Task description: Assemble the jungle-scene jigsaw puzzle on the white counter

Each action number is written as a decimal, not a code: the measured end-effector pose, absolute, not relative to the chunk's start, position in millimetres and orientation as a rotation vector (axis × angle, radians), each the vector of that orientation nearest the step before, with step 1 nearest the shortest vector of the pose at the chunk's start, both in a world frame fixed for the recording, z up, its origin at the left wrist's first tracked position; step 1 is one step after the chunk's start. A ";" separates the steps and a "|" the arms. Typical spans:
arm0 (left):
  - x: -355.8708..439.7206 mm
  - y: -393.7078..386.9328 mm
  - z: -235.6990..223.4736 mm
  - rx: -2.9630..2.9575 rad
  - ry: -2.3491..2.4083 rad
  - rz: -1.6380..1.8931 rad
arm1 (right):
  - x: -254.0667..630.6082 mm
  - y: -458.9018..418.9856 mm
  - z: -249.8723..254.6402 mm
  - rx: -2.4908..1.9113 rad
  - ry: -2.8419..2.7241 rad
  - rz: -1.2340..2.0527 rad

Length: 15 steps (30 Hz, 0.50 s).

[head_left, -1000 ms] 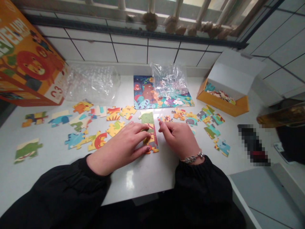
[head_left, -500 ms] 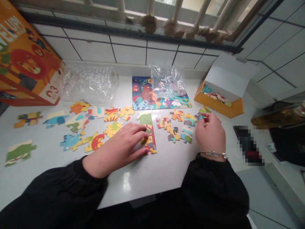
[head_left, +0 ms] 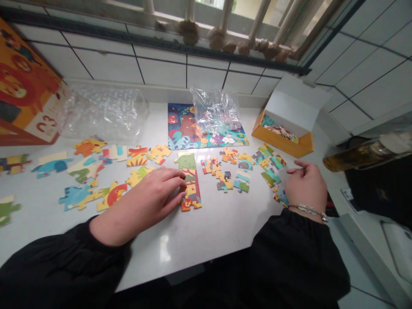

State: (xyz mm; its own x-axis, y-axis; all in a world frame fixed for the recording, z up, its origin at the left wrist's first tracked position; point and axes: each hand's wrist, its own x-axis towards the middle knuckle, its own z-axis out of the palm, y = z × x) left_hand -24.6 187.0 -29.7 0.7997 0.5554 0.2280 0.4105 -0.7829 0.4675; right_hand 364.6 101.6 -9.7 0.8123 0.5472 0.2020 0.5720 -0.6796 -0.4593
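My left hand (head_left: 157, 191) lies palm down on the table with its fingers loosely bent and apart. Its fingertips touch the left edge of a joined strip of puzzle pieces (head_left: 192, 185), which shows a green top and a small lion at the bottom. At the right, my right hand (head_left: 307, 186) hovers over or beside loose puzzle pieces (head_left: 270, 177), fingers partly extended and nothing visible in them. A blue piece (head_left: 281, 194) is partly hidden by that hand. Between the hands lies another group of pieces (head_left: 224, 180).
Left of my left hand, more puzzle pieces (head_left: 75, 195) are scattered. A picture card (head_left: 182, 128) lies at the back, under a clear plastic bag (head_left: 215, 109). An open box (head_left: 283, 141) holds pieces. A bottle (head_left: 354, 154), bubble wrap (head_left: 106, 113) and an orange box (head_left: 25, 98) stand around.
My right hand has moved right and towards me, away from the pieces near the open box, uncovering several. My left hand stays at the strip. The view has shifted right.
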 end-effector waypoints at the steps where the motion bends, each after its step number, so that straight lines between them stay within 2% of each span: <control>1: -24.8 187.2 -31.0 2.587 0.724 0.497 | 363.3 103.3 -10.6 -2.471 -0.848 -0.054; 15: -21.2 178.2 -28.8 2.577 0.735 0.494 | 321.8 124.0 -22.6 -2.216 -1.230 0.017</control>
State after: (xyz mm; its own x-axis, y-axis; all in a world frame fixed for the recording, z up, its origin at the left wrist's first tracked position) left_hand -21.2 178.2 -28.8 0.7976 0.5619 0.2193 0.4152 -0.7752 0.4760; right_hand 321.8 124.0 -22.6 0.5712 0.7765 0.2661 0.7689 -0.3928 -0.5044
